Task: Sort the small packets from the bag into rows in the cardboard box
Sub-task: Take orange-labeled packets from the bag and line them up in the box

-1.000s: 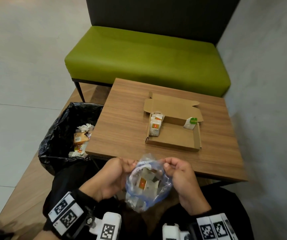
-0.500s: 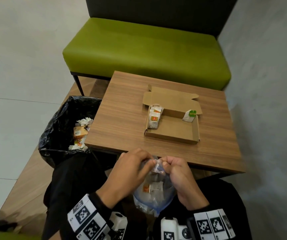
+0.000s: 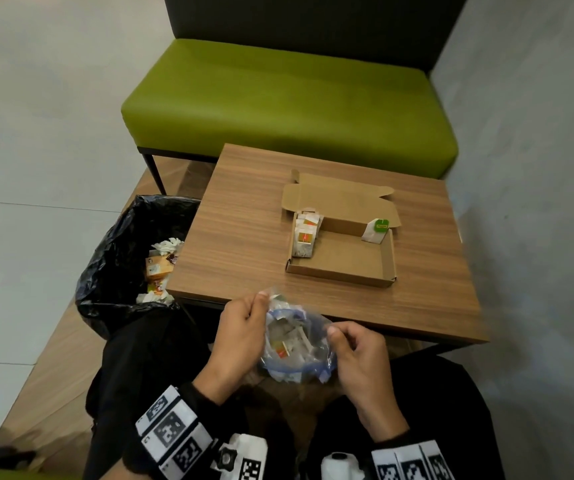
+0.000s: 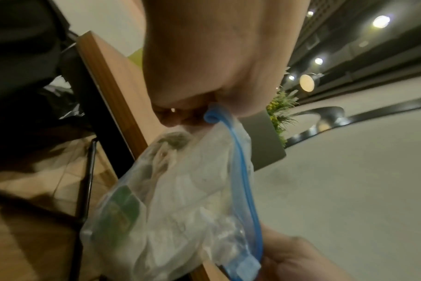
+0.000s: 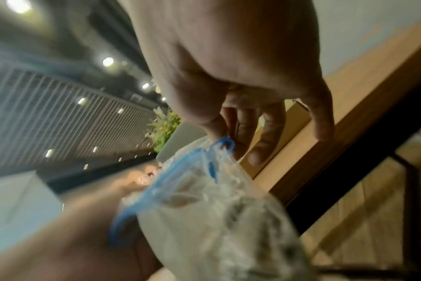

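Observation:
A clear zip bag with a blue rim hangs over my lap just before the table edge, with several small packets inside. My left hand pinches its left rim. My right hand pinches the right rim between thumb and forefinger, the other fingers loose. The bag's mouth is spread between them. On the table stands the open cardboard box. A row of orange-labelled packets lies along its left wall, and one green-tagged packet leans in its far right corner.
A black bin bag holding wrappers stands on the floor left of the wooden table. A green bench sits behind the table, and a grey wall runs along the right.
Half a second ago my left hand was over the bag's mouth, close to the right hand. It has drawn back to the left rim and the mouth is spread wider.

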{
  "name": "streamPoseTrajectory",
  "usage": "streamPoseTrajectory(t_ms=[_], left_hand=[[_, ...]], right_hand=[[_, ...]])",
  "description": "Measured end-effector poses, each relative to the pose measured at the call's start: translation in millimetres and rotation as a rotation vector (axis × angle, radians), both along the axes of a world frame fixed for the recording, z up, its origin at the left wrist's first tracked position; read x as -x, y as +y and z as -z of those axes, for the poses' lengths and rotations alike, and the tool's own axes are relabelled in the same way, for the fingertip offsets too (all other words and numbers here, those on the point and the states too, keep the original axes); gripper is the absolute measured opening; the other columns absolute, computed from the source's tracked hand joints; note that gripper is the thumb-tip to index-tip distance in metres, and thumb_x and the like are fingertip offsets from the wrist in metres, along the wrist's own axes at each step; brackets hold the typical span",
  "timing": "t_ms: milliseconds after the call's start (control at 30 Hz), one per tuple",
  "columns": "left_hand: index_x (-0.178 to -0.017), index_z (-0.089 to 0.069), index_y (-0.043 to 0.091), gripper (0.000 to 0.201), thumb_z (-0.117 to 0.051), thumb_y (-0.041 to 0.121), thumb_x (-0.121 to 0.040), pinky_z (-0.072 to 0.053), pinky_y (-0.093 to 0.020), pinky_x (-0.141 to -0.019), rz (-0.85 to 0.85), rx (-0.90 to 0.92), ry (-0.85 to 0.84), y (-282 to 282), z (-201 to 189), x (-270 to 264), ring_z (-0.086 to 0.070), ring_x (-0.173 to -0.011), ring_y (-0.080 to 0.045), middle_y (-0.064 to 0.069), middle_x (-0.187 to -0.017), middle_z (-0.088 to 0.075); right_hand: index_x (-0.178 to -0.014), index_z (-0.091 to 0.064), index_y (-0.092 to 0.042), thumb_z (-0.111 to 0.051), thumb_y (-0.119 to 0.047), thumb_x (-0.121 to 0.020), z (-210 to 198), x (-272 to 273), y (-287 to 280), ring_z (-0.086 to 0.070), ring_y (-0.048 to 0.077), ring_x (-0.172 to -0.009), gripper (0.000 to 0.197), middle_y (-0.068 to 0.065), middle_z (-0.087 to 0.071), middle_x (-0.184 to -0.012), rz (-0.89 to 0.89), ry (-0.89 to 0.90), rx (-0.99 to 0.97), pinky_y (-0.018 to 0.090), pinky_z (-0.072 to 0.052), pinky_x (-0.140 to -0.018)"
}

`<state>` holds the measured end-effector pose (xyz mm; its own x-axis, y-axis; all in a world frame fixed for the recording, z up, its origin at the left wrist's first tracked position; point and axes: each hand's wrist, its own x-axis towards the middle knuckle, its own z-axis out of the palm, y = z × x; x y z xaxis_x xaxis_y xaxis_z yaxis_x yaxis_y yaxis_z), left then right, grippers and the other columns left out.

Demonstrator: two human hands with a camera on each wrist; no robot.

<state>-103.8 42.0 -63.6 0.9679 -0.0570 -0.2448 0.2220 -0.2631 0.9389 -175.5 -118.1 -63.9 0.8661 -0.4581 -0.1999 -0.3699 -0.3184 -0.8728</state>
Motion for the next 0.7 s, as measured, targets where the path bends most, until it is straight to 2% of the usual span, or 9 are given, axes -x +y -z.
streamPoseTrajectory(t_ms=[67,133,233,300,367,433,567,633,700], left_hand=[[-0.061,-0.054,0.005,0.051,-0.043,0.029,-0.104,-0.046,-0.038,-0.055,0.026,-0.017,0.059,5,5,-5,-0.053,-0.051,-0.015,-0.001,-0.054,-0.055],[-0.063,-0.053,0.010,0.046,-0.043,0.030,-0.104,-0.047,-0.040,-0.062,0.116,-0.206,0.018,12,10,-9,-0.057,-0.060,-0.019,-0.001,-0.060,-0.058],[-0.088,-0.061,0.023,0.030,-0.038,0.034,-0.103,-0.047,-0.037,-0.076,0.249,-0.515,-0.203,18,5,-13,-0.061,-0.088,-0.018,0.003,-0.088,-0.062],[-0.121,-0.060,0.025,0.032,-0.039,0.040,-0.102,-0.043,-0.034,-0.091,0.345,-0.504,-0.336,16,-5,-13,-0.053,-0.107,-0.009,0.009,-0.112,-0.056],[-0.133,-0.053,0.029,0.039,-0.044,0.047,-0.100,-0.039,-0.032,-0.094,0.501,-0.539,-0.405,12,-12,-14,-0.047,-0.112,-0.004,0.013,-0.120,-0.052],[-0.126,-0.058,0.031,0.036,-0.047,0.050,-0.098,-0.039,-0.033,-0.090,0.580,-0.636,-0.452,9,-16,-17,-0.050,-0.106,-0.004,0.015,-0.114,-0.055],[-0.093,-0.066,0.025,0.023,-0.052,0.042,-0.098,-0.039,-0.030,-0.071,0.496,-0.644,-0.491,6,-15,-23,-0.052,-0.077,-0.007,0.015,-0.083,-0.055],[-0.081,-0.064,0.022,0.026,-0.054,0.039,-0.097,-0.034,-0.029,-0.061,0.399,-0.637,-0.467,3,-13,-23,-0.053,-0.068,-0.010,0.011,-0.073,-0.057],[-0.070,-0.059,0.019,0.030,-0.056,0.036,-0.095,-0.033,-0.031,-0.055,0.284,-0.592,-0.415,1,-12,-24,-0.053,-0.061,-0.013,0.005,-0.063,-0.056]], right_hand=[[-0.081,-0.073,-0.012,-0.056,-0.010,-0.099,-7,-5,1,-0.067,0.016,-0.069,0.026,0.003,-0.073,-0.071,0.057,0.081,-0.285,0.028,-0.050,-0.064],[-0.086,-0.073,-0.007,-0.051,-0.010,-0.102,-18,-11,1,-0.071,0.022,-0.080,0.028,0.010,-0.076,-0.082,0.083,0.172,-0.541,0.028,-0.052,-0.068],[-0.092,-0.073,-0.007,-0.048,-0.013,-0.103,-27,-23,-3,-0.071,0.021,-0.087,0.028,0.011,-0.076,-0.091,0.054,0.264,-0.526,0.026,-0.051,-0.066],[-0.096,-0.072,-0.010,-0.046,-0.015,-0.104,-29,-31,-6,-0.070,0.019,-0.089,0.028,0.009,-0.075,-0.095,-0.013,0.294,-0.446,0.025,-0.051,-0.065],[-0.101,-0.071,-0.008,-0.044,-0.014,-0.105,-29,-37,-8,-0.071,0.018,-0.089,0.028,0.011,-0.075,-0.098,-0.083,0.269,-0.456,0.022,-0.053,-0.064],[-0.104,-0.070,-0.005,-0.043,-0.012,-0.105,-26,-42,-10,-0.072,0.017,-0.086,0.029,0.013,-0.075,-0.100,-0.127,0.227,-0.496,0.023,-0.056,-0.067],[-0.101,-0.070,-0.002,-0.046,-0.013,-0.104,-18,-50,-9,-0.067,0.026,-0.091,0.026,0.017,-0.073,-0.102,-0.156,0.209,-0.470,0.039,-0.055,-0.083],[-0.100,-0.071,-0.014,-0.051,-0.022,-0.103,-15,-52,-5,-0.065,0.021,-0.100,0.022,0.004,-0.070,-0.105,-0.158,0.152,-0.345,0.038,-0.054,-0.090],[-0.105,-0.067,-0.027,-0.059,-0.036,-0.097,-11,-51,-3,-0.058,0.015,-0.107,0.015,-0.009,-0.057,-0.108,-0.135,0.040,-0.044,0.041,-0.051,-0.097]])
